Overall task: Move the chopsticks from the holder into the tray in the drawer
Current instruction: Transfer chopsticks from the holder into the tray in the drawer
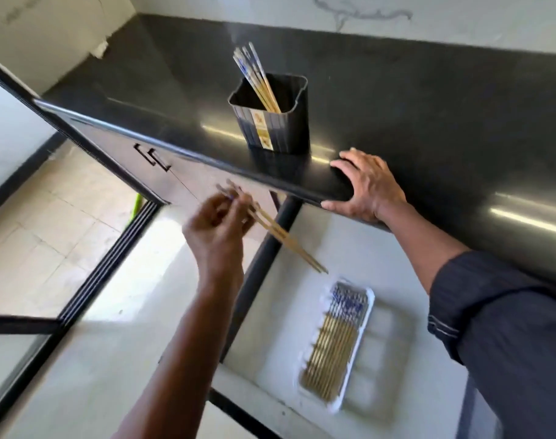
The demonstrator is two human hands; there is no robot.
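Observation:
A black square holder (pixel 273 122) stands on the dark countertop (pixel 412 122) near its front edge, with several chopsticks (pixel 257 80) leaning in it. Below, the open drawer (pixel 397 264) holds a white tray (pixel 367 315) where several chopsticks (pixel 332 340) lie side by side. My left hand (pixel 219 229) hovers over the drawer's left side, closed on a pair of chopsticks (pixel 289 242) whose tips point down-right toward the tray. My right hand (pixel 362 185) rests flat on the countertop's front edge, right of the holder, holding nothing.
The drawer's black left wall (pixel 264 267) runs under my left hand. Cabinet doors with black handles (pixel 153 158) sit to the left below the counter. A tiled floor (pixel 48 223) lies further left. A white wall (pixel 428 14) backs the counter.

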